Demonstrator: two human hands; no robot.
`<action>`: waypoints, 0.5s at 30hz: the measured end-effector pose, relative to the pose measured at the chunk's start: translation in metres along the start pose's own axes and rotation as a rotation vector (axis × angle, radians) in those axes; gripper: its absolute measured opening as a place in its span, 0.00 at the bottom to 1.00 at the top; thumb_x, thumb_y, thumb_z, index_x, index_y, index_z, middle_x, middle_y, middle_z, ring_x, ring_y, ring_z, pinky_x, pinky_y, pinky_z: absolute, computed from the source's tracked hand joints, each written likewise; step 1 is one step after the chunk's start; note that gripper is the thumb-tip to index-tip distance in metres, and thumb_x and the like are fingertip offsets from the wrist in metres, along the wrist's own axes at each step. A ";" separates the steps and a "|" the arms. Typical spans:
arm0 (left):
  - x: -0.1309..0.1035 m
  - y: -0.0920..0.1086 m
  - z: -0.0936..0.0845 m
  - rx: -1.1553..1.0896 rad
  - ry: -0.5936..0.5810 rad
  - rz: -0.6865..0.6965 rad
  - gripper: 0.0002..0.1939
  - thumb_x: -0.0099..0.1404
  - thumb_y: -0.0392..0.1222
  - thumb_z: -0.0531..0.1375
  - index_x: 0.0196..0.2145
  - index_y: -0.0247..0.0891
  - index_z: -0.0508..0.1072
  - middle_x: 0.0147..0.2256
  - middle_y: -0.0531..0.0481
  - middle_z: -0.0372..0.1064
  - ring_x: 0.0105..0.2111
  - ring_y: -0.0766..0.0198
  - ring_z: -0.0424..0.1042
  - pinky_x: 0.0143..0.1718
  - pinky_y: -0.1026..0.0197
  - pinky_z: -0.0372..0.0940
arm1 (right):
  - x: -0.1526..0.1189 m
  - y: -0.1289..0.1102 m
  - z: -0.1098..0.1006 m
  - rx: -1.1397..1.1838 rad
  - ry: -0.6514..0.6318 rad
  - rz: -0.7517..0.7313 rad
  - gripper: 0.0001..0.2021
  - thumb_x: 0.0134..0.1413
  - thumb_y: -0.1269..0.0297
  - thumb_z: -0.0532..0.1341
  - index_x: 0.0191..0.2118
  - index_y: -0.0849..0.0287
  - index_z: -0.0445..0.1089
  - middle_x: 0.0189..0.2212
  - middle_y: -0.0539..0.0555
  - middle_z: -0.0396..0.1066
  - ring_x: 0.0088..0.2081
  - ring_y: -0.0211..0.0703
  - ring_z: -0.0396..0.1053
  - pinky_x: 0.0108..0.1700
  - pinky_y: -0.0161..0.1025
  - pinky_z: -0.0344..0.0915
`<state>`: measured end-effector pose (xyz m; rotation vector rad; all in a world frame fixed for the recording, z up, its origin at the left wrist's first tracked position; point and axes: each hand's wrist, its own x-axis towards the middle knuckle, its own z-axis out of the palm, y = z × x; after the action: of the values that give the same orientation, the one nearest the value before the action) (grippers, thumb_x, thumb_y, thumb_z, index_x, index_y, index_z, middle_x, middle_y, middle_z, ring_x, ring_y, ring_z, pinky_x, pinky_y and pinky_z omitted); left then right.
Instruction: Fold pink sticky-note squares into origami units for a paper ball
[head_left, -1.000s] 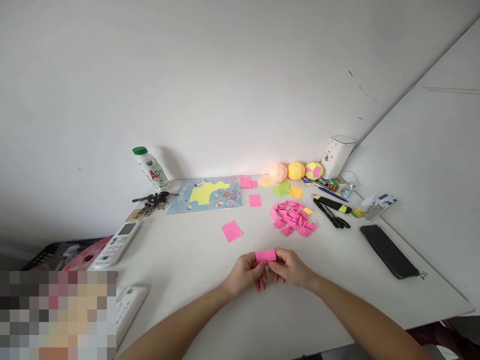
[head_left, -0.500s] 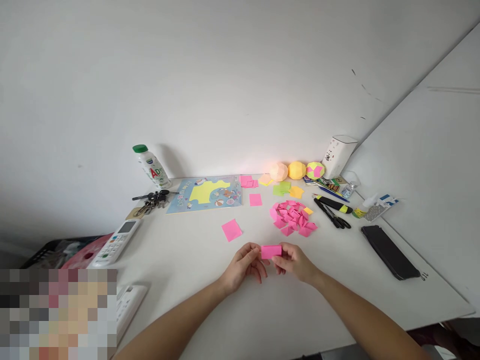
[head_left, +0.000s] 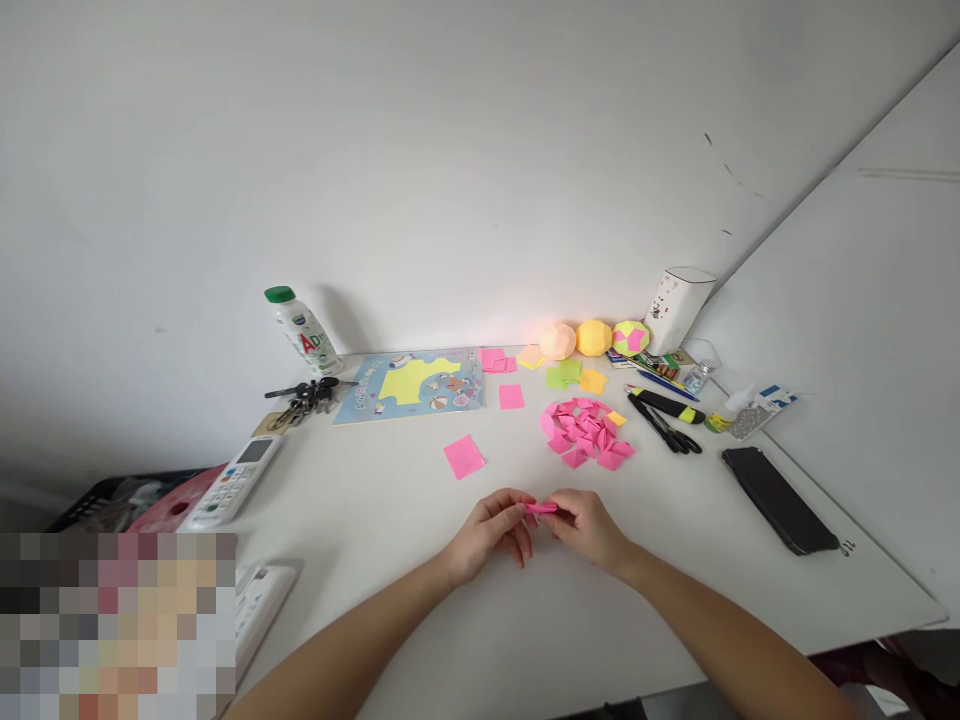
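A folded pink paper [head_left: 541, 508] is pinched between my two hands above the front part of the white table, turned so that mostly its thin edge shows. My left hand [head_left: 496, 525] is closed on its left end, with the lower fingers curled beneath. On the right end, my right hand [head_left: 589, 522] grips with thumb and fingers. Just beyond lies a heap of folded pink paper pieces [head_left: 585, 432]. A flat pink sheet [head_left: 465, 457] rests to the left of the heap, and another pink sheet [head_left: 511, 397] lies farther back.
Paper balls [head_left: 594, 338] line the wall beside a white box [head_left: 679, 310]. At right are scissors [head_left: 664, 425], a cutter [head_left: 667, 404] and a black phone [head_left: 780, 500]. A blue picture sheet [head_left: 352, 405], bottle [head_left: 304, 330], keys [head_left: 319, 395] and remote control [head_left: 232, 485] stand or lie left.
The pink paper has tipped from showing its broad face to showing its narrow edge. My right hand has turned over it, its fingers now more curled.
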<state>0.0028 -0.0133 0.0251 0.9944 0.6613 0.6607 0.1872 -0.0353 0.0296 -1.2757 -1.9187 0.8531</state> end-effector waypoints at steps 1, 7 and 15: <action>0.000 0.001 0.000 0.005 0.002 0.000 0.15 0.59 0.48 0.58 0.38 0.34 0.67 0.30 0.48 0.66 0.21 0.65 0.69 0.19 0.62 0.64 | 0.000 0.000 0.000 -0.016 0.012 -0.014 0.09 0.56 0.67 0.55 0.27 0.61 0.70 0.19 0.49 0.63 0.21 0.35 0.60 0.24 0.31 0.59; 0.002 -0.003 0.001 0.037 0.016 0.017 0.16 0.57 0.50 0.60 0.35 0.34 0.67 0.29 0.51 0.65 0.19 0.66 0.69 0.18 0.62 0.64 | -0.001 0.006 0.000 -0.072 0.021 -0.014 0.11 0.56 0.67 0.56 0.26 0.60 0.71 0.17 0.49 0.65 0.20 0.35 0.62 0.24 0.31 0.60; 0.006 -0.008 0.001 0.063 0.102 0.017 0.17 0.55 0.52 0.60 0.27 0.33 0.67 0.23 0.53 0.67 0.18 0.68 0.68 0.18 0.64 0.64 | -0.001 0.008 0.003 0.047 0.064 0.042 0.09 0.53 0.65 0.58 0.40 0.60 0.67 0.24 0.50 0.68 0.22 0.37 0.66 0.25 0.33 0.65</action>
<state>0.0089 -0.0129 0.0170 1.0304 0.7681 0.7125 0.1889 -0.0347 0.0215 -1.3035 -1.8174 0.8628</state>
